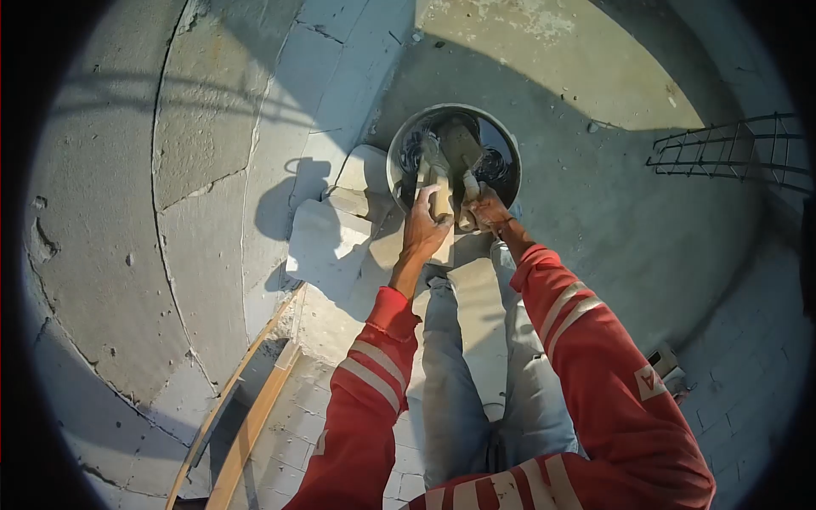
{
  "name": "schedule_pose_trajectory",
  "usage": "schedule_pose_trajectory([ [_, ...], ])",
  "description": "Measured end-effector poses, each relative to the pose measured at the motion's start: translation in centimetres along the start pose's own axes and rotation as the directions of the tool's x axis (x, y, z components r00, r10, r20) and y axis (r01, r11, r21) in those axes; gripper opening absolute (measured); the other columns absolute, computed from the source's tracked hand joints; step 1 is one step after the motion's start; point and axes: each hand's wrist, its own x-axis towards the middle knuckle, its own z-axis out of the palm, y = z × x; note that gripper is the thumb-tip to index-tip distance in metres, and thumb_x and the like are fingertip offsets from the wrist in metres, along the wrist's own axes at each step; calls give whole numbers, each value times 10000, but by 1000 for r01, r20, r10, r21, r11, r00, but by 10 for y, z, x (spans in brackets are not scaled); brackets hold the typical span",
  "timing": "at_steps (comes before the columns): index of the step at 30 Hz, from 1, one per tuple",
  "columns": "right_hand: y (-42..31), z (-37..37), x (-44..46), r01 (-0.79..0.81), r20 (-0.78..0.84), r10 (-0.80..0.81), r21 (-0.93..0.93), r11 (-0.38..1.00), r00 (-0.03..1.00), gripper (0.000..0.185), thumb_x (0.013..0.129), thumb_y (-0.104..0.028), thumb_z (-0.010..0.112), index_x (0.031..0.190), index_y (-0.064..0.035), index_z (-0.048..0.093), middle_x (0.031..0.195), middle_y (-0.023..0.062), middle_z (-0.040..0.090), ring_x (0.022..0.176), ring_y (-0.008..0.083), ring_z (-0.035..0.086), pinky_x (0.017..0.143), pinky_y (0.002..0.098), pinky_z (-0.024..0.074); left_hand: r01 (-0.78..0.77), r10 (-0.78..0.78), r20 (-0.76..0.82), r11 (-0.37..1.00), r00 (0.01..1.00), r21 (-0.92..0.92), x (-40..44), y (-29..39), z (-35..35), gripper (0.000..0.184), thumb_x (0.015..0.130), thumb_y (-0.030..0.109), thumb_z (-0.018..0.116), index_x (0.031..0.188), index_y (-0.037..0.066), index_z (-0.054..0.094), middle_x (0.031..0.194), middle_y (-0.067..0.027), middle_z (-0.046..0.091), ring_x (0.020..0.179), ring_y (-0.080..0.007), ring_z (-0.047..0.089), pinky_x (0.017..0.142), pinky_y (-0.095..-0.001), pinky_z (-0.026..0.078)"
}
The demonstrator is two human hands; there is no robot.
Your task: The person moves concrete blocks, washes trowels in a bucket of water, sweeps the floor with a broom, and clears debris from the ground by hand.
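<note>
One head-worn view looks forward and steeply down along the red sleeves; these lie near the lens, the bucket farther off; wide optics curve the scene within dark corners.

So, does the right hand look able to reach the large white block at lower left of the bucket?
Probably not directly: the left hand is between the right hand and the white block, and the right hand grips a tool handle.

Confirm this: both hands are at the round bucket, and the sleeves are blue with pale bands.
The sleeves are red, not blue, as the head view shows. They do have pale bands, and the left hand and right hand are at the round bucket.
</note>
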Motion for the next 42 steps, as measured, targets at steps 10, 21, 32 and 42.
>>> schedule_pose_trajectory([
  [10,10,-30,54,-342,256,402,-248,906,879,312,786,-238,703,948,29,703,962,103,671,905,216,611,793,338,484,166,-173,-76,982,982,-89,82,-65,59,468,751,59,639,1203,88,516,932,-227,617,835,-402,619,740,-449,489],
  [21,-18,-6,12,92,84,-55,-533,841,995,615,751,-319,741,1233,1,531,1065,147,653,963,252,612,803,351,501,286,-274,-85,936,958,205,94,-32,59,629,652,454,803,1100,44,641,1134,-215,651,1014,-380,636,874,-451,494],
  [32,-76,8,-46,110,-254,-135,-111,988,958,377,836,-273,724,1081,3,645,908,29,651,795,110,584,685,229,461,247,-278,-70,924,958,-293,122,-101,87,212,852,-6,566,1048,71,589,924,-79,614,788,-151,680,617,-319,530],
  [42,-67,36,-42,87,-332,-132,-147,985,934,264,921,-157,563,1152,-30,548,915,92,670,782,164,615,717,304,496,473,-405,253,812,878,-342,94,-71,41,575,757,570,702,929,22,667,862,-87,600,850,-197,549,815,-380,428],
])
